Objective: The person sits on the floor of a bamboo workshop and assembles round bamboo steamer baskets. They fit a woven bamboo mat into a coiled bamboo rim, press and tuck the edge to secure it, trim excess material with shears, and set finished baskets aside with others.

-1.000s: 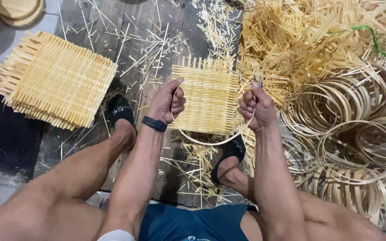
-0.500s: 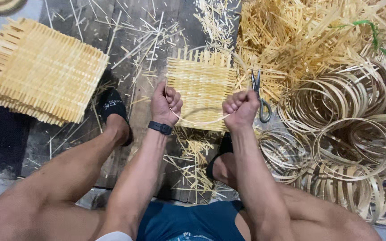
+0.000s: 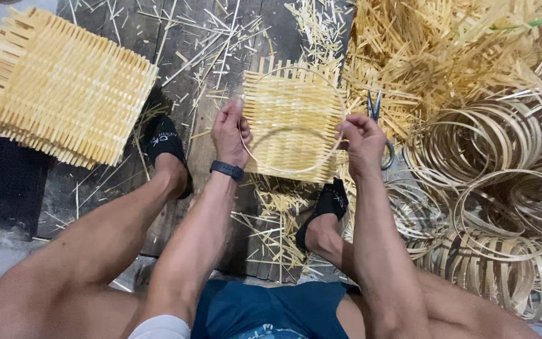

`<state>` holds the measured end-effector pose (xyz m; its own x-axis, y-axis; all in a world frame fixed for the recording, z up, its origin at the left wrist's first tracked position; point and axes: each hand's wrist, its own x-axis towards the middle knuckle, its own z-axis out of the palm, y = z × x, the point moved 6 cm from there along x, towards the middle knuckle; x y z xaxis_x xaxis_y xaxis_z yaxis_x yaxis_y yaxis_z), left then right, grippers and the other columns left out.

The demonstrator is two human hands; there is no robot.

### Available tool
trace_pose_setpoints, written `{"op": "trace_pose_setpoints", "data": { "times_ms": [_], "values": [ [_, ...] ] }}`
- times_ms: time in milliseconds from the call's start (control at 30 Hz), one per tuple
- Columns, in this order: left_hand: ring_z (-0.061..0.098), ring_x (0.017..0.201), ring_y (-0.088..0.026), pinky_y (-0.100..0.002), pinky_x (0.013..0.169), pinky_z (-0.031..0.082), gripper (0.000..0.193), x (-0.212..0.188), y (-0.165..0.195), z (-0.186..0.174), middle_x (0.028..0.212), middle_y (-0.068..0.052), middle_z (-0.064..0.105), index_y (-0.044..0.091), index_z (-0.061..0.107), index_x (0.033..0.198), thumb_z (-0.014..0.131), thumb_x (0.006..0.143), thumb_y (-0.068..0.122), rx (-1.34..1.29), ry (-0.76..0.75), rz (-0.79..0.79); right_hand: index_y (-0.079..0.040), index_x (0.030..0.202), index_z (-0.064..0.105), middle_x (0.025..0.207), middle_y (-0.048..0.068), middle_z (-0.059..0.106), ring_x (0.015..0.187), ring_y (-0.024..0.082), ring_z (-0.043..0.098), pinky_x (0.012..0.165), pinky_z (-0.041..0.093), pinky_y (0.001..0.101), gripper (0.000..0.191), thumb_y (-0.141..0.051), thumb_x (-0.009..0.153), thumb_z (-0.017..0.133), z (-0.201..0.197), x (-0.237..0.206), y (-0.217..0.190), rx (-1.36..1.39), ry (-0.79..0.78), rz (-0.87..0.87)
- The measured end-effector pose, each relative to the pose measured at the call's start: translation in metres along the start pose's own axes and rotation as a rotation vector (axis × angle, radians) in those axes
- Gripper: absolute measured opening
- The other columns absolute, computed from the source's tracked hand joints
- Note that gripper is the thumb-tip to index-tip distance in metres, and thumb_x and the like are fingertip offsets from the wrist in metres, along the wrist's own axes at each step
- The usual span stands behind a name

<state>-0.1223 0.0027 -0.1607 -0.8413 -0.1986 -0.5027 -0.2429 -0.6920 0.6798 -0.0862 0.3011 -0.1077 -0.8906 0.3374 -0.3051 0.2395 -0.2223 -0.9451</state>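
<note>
Though strewn with bamboo offcuts (image 3: 286,207), dark floorboards (image 3: 221,37).

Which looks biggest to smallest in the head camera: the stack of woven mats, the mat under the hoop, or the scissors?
1. Stack of woven mats, largest.
2. Woven mat under the hoop that both hands hold.
3. Scissors, smallest, partly hidden by the right hand.

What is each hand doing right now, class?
Left hand: closed, pinching the bamboo hoop at its left side.
Right hand: closed, pinching the same hoop's right side.
</note>
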Motion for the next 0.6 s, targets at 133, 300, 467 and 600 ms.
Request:
{"op": "trace_pose_setpoints", "data": {
  "times_ms": [133, 300, 467, 600],
  "values": [
    [0.070, 0.077, -0.013, -0.026, 0.071, 0.057, 0.019, 0.029, 0.016, 0.000, 0.091, -0.005, 0.077, 0.006, 0.079, 0.103, 0.078, 0.086, 0.015, 0.720, -0.044, 0.458, -0.002, 0.094, 0.074, 0.080, 0.005, 0.073, 0.068, 0.012, 0.067, 0.061, 0.058, 0.0274, 0.016, -0.011, 0.083, 0.081, -0.005, 0.028, 0.033, -0.365, 0.053, -0.046],
    [0.071, 0.079, -0.027, -0.037, 0.075, 0.056, 0.016, 0.064, 0.007, 0.009, 0.086, -0.018, 0.075, 0.002, 0.080, 0.092, 0.082, 0.078, 0.009, 1.385, -0.124, 0.484, -0.003, 0.091, 0.078, 0.075, 0.009, 0.075, 0.066, 0.016, 0.070, 0.066, 0.056, 0.0302, 0.019, -0.016, 0.079, 0.083, 0.000, 0.059, 0.058, -0.832, 0.175, -0.075],
    [0.076, 0.074, -0.021, -0.033, 0.072, 0.059, 0.024, 0.083, 0.002, 0.009, 0.085, -0.014, 0.077, 0.007, 0.080, 0.096, 0.082, 0.072, 0.009, 1.235, -0.125, 0.368, -0.004, 0.097, 0.079, 0.080, 0.012, 0.076, 0.072, 0.021, 0.073, 0.073, 0.057, 0.0338, 0.020, -0.016, 0.082, 0.082, 0.006, 0.077, 0.059, -0.891, 0.160, -0.212],
    [0.075, 0.070, -0.020, -0.031, 0.070, 0.058, 0.022, 0.089, 0.001, 0.009, 0.079, -0.010, 0.077, 0.007, 0.078, 0.088, 0.087, 0.068, 0.010, 1.286, -0.033, 0.274, -0.004, 0.096, 0.080, 0.080, 0.013, 0.075, 0.072, 0.023, 0.073, 0.075, 0.057, 0.0352, 0.018, -0.017, 0.083, 0.081, -0.003, 0.085, 0.063, -0.923, 0.156, -0.183]
  ]
}}
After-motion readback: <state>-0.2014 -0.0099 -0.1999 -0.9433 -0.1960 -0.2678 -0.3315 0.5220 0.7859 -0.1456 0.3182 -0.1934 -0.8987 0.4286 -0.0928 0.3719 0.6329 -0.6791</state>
